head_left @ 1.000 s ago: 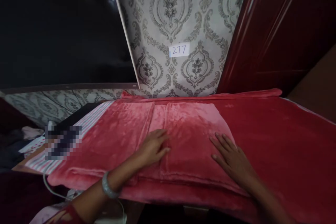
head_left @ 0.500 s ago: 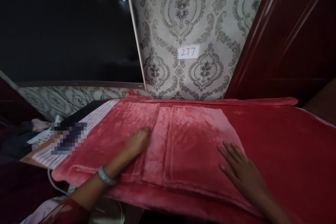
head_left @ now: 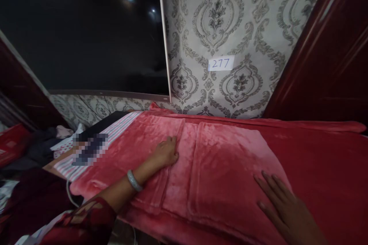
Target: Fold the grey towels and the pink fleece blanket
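Observation:
A plush red blanket [head_left: 230, 168] lies spread with its two side panels folded inward, and a lighter pink strip [head_left: 180, 160] shows between them. My left hand [head_left: 166, 153], with a bracelet on the wrist, has its fingers curled at the inner edge of the left panel [head_left: 138, 138]. Part of that edge is hidden under the fingers. On the right panel, near its outer side, my right hand [head_left: 283, 206] rests flat with fingers spread. Deeper red cloth [head_left: 324, 176] stretches out beyond it.
Striped cloth [head_left: 115, 130] and a blurred-out dark item [head_left: 91, 149] lie at the left end. A large black screen [head_left: 100, 38] stands behind, beside patterned wallpaper with a "277" label [head_left: 220, 63]. Dark red wood [head_left: 324, 76] rises at the right. Clothes [head_left: 25, 195] are piled at left.
The camera has turned left, so the scene sits farther right and slightly lower. My left hand stays at the panel edge; my right hand remains flat, slightly nearer to me. The blanket looks much the same.

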A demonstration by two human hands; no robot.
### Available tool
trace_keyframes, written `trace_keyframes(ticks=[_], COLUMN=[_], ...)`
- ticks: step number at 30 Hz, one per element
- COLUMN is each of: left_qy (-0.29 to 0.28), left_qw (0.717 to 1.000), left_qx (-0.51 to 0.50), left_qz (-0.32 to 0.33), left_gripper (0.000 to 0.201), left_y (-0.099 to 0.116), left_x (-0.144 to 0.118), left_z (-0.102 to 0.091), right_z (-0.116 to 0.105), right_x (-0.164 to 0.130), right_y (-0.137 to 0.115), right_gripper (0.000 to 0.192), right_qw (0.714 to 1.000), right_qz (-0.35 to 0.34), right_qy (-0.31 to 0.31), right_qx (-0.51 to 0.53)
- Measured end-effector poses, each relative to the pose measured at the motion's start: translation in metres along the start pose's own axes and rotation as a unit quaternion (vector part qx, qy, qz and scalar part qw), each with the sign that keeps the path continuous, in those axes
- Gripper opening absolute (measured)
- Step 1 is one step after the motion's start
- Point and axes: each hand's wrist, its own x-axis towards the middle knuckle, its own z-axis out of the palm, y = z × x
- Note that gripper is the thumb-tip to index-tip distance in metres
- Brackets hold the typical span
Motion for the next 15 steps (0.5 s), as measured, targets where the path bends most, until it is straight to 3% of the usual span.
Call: trace_keyframes(ticks=[4,8,12,15], left_qy=[-0.021,-0.018,-0.017,-0.011], left_qw=[1.000,1.000,1.000,1.000], left_qx=[-0.006,-0.004,-0.006,-0.001], left_qz=[-0.009,-0.011,0.000,0.020], left_gripper=[0.047,0.044,0.058,0.075], left_y=[0.001,-0.001,-0.002,-0.002], left_x=[0.018,0.016,-0.003,-0.021], left_z=[-0.001,-0.004,-0.004,-0.001], right_z=[-0.005,-0.006,-0.019,-0.038], right_x=[0.002,0.002,0.007,0.029], right_y=[-0.006,-0.007,-0.005,-0.019], right_gripper=[0.062,0.062,0.062,0.060], right_qw=[1.000,1.000,0.999,0.997], right_qz=[0.004,0.008,0.023,0.008], right_qy=[-0.003,-0.012,-0.043,-0.062], right_qx=[-0.020,-0.017,-0.005,0.049])
